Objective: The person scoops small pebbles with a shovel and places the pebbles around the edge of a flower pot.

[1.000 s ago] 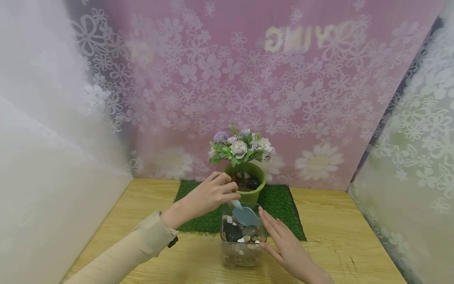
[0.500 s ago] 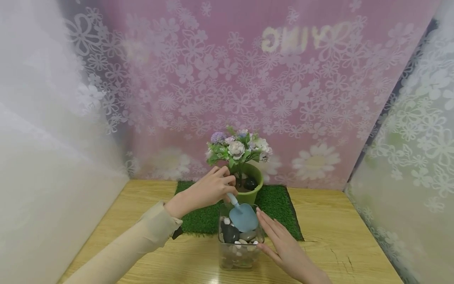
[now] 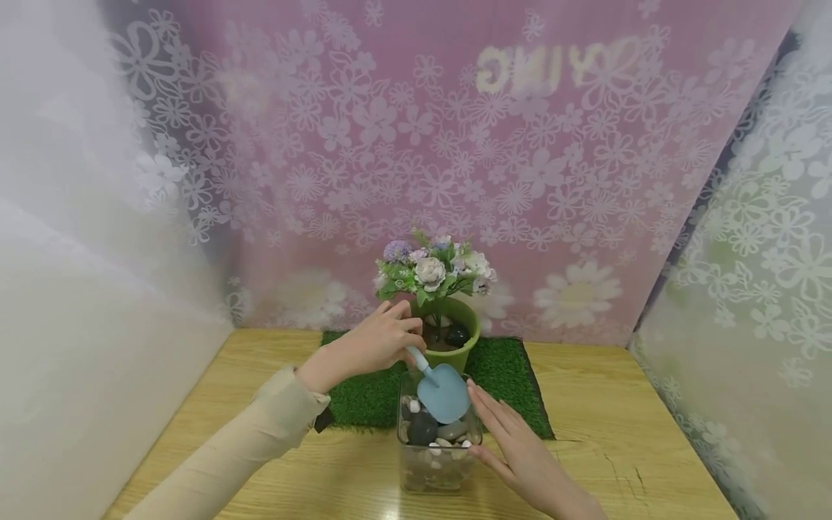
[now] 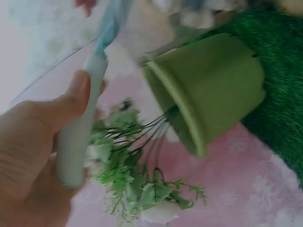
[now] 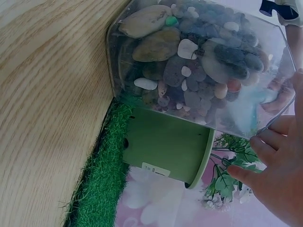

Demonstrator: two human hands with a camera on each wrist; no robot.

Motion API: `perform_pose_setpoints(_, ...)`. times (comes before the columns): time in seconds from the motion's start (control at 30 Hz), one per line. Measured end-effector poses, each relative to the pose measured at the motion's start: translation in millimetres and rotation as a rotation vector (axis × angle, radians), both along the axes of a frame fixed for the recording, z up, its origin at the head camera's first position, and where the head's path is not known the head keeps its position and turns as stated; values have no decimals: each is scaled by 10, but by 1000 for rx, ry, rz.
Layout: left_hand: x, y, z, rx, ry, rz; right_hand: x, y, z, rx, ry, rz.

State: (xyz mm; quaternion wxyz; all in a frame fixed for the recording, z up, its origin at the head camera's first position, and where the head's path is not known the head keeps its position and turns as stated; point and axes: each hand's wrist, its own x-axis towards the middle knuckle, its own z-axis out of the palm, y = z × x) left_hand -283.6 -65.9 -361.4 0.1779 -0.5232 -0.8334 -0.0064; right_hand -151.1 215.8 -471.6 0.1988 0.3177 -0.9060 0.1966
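My left hand (image 3: 373,343) grips the pale handle of a small blue trowel (image 3: 445,394), thumb laid along it in the left wrist view. The trowel's blade tilts over the mouth of a clear square container (image 3: 432,473) of stones. Grey, black and white pebbles (image 5: 189,71) show through its wall in the right wrist view. With fingers extended, my right hand (image 3: 520,448) rests at the container's right rim. Just behind stands a green flowerpot (image 4: 213,85) with artificial flowers (image 3: 430,273), a black stone (image 3: 458,334) inside it.
The pot stands on a green artificial grass mat (image 3: 507,383), partly under the container's back edge in the head view. Beneath is a wooden table (image 3: 604,412). A pink floral curtain (image 3: 364,180) hangs behind, with pale sheets at both sides.
My left hand has drawn slightly left and back, and the trowel's blade has turned and risen from the stones toward the container's mouth. The right hand keeps its place at the rim.
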Motion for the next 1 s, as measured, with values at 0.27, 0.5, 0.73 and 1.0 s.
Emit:
perform_pose_setpoints(0.27,194,-37,87,-6,189,45,20,-19,69,-14,2,1)
perform_pose_setpoints(0.5,288,-101,254,-51,293,97,15,-17,68,-19,22,-12)
perform_pose_setpoints(0.73,427,-23,467,-247,456,119,13,-14,47,-18,-2,-7)
perform_pose_setpoints(1.0,561,153,661,-429,545,158,6,-17,20,-12,-1,-2)
